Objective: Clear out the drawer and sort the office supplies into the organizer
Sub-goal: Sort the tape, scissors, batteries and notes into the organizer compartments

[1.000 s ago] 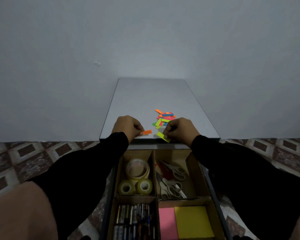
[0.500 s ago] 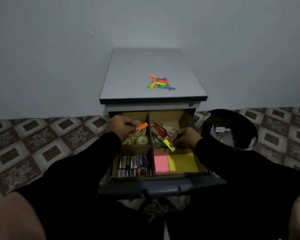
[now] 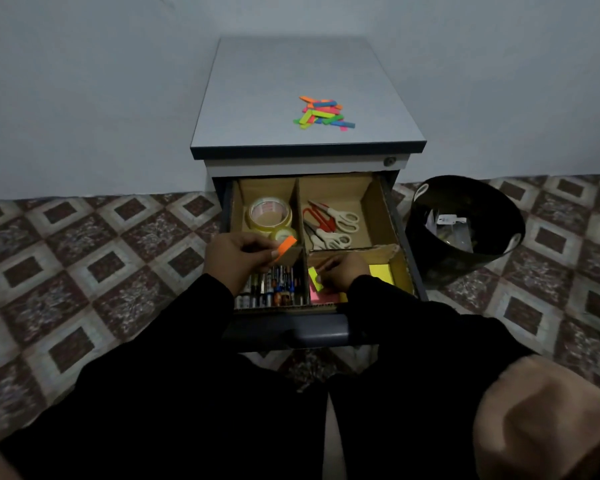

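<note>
Pinching an orange flag (image 3: 287,244), left hand (image 3: 238,256) hovers over drawer (image 3: 392,216).

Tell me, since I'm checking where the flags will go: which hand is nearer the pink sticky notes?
Right. The right hand, pinching a yellow-green flag, is directly over the pink sticky notes. The left hand, pinching an orange flag, is a compartment away, above the batteries.

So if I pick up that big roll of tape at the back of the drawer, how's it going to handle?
The big tape roll looks rigid and light, with an open core that is easy to hook. It lies flat, so it probably won't roll unless it is stood on edge. It seems to rest partly on a smaller roll, which may shift.
</note>
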